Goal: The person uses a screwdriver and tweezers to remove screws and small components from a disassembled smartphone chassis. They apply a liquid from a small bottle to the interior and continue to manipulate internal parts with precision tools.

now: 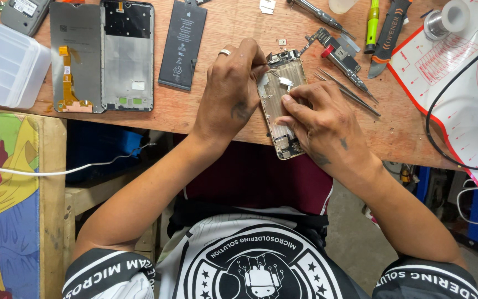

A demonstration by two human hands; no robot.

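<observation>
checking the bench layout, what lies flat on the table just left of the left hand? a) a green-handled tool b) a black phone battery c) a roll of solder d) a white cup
b: the black phone battery lies flat on the wooden table, just left of the left hand, which rests on the opened phone frame.

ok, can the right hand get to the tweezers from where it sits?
Probably yes. The right hand rests on the opened phone chassis, and the tweezers lie on bare wooden bench just beyond its knuckles, nothing between them. The left hand is on the far side, out of the way.
</observation>
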